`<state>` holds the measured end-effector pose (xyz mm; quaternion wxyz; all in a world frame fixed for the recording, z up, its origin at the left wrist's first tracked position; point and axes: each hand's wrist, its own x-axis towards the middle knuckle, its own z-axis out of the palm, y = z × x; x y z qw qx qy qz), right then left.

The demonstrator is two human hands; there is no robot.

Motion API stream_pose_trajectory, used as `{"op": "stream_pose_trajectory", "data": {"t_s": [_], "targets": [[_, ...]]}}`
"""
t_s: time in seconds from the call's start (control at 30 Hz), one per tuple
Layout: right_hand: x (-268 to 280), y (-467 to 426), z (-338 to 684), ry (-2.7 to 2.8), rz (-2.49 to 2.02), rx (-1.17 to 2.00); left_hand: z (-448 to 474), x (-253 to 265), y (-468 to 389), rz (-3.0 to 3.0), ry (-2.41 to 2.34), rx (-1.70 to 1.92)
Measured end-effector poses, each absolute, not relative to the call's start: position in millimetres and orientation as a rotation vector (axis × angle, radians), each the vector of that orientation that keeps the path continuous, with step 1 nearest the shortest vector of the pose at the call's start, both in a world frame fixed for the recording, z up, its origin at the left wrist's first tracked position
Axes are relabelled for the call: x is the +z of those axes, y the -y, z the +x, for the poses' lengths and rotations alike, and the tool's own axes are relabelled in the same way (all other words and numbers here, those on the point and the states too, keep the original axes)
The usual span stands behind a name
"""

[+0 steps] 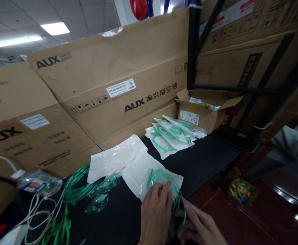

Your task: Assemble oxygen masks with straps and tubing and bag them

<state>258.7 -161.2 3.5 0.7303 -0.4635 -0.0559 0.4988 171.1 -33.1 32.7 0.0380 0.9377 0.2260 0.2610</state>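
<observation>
Two bare hands work at the lower centre of the frame, around a bundle of translucent green plastic tubing (161, 175). The bundle sits at the lower right end of a flat white pouch (136, 166), on a black table surface (207, 156). Whether the tubing lies inside the pouch or on top of it cannot be determined.

Governing relation: the bundle's long axis slopes from the pouch toward the lower right of the frame, and its loose loops hang in the gap between the hands. The bundle's upper part lies directly beyond the left hand (156, 207), which is the nearer to it; the right hand (201, 223) stands beside the lower loops, on their right.

Left fingers: bent, slightly spread, tips touching the near side of the bundle. A firm grip is not confirmed; the thumb is hidden.

Right fingers: index finger extended against the outer loop, the remaining fingers curled beneath. Shadow and blur obscure the tips, so whether they pinch the tubing cannot be told.
</observation>
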Motion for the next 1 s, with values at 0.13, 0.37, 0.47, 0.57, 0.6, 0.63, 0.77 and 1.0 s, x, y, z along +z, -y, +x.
{"op": "stream_pose_trajectory", "data": {"t_s": [0.13,0.37,0.47,0.57,0.6,0.63,0.77,1.0], "targets": [[0.4,152.1,257.5,0.193,-1.07,1.115,168.4,31.9,33.9,2.859,-0.581,0.918],[-5.8,143.4,254.8,0.211,-1.078,0.876,162.7,22.7,60.5,2.591,-0.361,1.092],[-2.0,147.6,254.7,0.176,-1.041,0.871,164.4,22.8,64.0,2.556,-0.427,1.125],[-4.2,156.6,254.0,0.165,-1.06,0.924,164.7,22.6,63.2,2.531,-0.47,1.124],[-6.0,159.1,253.8,0.176,-1.071,0.933,164.3,21.8,63.4,2.532,-0.454,1.119],[-7.9,160.5,253.6,0.191,-1.075,0.936,163.7,20.5,64.3,2.54,-0.418,1.108],[-13.0,155.4,252.3,0.219,-1.059,0.906,161.6,12.3,70.6,2.582,-0.27,1.075],[-22.2,184.3,257.1,0.21,-1.187,1.0,138.0,4.6,77.4,2.445,-0.434,1.053]]}}
